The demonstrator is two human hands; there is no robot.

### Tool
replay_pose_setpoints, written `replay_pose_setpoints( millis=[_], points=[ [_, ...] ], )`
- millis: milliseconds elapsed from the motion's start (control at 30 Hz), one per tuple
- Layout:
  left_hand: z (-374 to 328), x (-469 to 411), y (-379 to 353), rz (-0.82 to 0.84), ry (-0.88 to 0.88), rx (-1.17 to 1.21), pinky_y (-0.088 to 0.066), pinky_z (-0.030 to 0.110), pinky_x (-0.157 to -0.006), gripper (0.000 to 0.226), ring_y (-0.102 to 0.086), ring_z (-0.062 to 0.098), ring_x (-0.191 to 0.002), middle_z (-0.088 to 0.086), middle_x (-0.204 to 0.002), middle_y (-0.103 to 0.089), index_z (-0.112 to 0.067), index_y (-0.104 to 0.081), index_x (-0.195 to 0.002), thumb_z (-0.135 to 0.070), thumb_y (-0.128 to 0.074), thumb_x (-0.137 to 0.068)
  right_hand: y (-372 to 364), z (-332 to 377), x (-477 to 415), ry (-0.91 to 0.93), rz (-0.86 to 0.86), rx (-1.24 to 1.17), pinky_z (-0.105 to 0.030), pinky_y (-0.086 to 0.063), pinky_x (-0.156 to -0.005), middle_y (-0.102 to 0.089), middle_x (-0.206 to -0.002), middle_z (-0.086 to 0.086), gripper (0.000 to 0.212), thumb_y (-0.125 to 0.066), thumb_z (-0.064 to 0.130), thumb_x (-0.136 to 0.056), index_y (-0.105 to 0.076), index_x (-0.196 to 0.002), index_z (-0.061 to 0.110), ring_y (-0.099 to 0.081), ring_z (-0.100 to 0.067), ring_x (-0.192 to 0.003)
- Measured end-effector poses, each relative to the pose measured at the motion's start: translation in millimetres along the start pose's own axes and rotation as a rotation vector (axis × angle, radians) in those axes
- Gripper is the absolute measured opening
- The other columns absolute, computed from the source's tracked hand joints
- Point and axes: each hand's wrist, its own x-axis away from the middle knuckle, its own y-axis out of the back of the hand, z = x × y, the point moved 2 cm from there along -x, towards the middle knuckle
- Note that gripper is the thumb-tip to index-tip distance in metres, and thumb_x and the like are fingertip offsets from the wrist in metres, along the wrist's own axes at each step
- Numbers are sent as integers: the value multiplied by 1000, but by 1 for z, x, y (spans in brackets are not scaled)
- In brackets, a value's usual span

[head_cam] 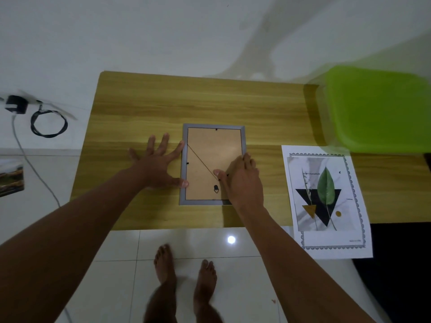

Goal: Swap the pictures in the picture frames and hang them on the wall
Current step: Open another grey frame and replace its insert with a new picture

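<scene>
left hand [158,166]: fingers spread, released, touching frame [213,126] on worktop [163,101] | right hand [242,180] on frame: fingers' grip unclear

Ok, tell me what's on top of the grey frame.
The right hand rests on the backing board of the grey frame; the left hand touches its left edge with straight fingers. Any picture beneath the board is covered.

left hand [158,165] flat, fingers splayed | right hand [242,179] palm-down, thumb out
</scene>
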Motion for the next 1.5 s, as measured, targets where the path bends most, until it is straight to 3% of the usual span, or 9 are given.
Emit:
replay_pose_setpoints(
  millis=[300,433,567,633,833,1200,1500],
  points=[
    [0,1,0,-12,-6,15,8,77,-103,117,34,30,-141,-6,-153,38,-56,24,-142,-91,-51,-58,1,2,5,60,44,84,-50,-23,-119,-15,-160,-25,84,-30,60,-100,-18,-151,-6,-16,-37,-148],
    [2,0,-2,-15,-7,25,8,77,-102,118,35,29,-141,-7,-154,38,-57,24,-141,-93,-50,-56,6,-14,10,35,-16,-149,-54,-45,-103,-34,-153,-20,78,-33,63,-96,-25,-149,5,-39,-38,-137],
    [2,0,-3,-25,-18,26,8,78,-102,117,33,30,-142,-7,-155,37,-58,23,-141,-93,-50,-56,13,-30,12,217,-22,-123,-45,-36,-112,-24,-160,-8,69,-47,47,-98,-24,-153,13,-20,-26,-148],
    [3,-1,-3,-32,-23,26,8,78,-102,117,33,30,-142,-7,-155,36,-58,23,-141,-93,-50,-55,12,-29,13,337,66,-55,-45,-32,-115,-19,-162,-4,71,-46,55,-96,-26,-153,17,-12,-23,-150],
    [3,-2,-3,-26,-20,22,8,78,-102,119,33,31,-142,-6,-155,37,-57,22,-142,-93,-49,-53,13,-23,13,344,184,57,-42,-12,-120,-4,-165,0,94,-54,71,-84,-19,-155,20,3,-19,-151],
    [2,0,-2,-32,-23,35,10,77,-102,118,33,30,-142,-6,-155,36,-57,21,-142,-92,-52,-56,18,-18,15,353,239,138,-41,-13,-120,2,-165,-5,107,-54,76,-81,-11,-157,14,8,-22,-151],
    [1,2,0,-32,-26,47,11,78,-102,119,33,31,-142,-5,-156,35,-57,19,-143,-92,-53,-54,14,-13,11,259,244,15,-43,-23,-118,-7,-164,-1,106,-72,65,-73,-24,-153,15,0,-22,-152]
  ],
)
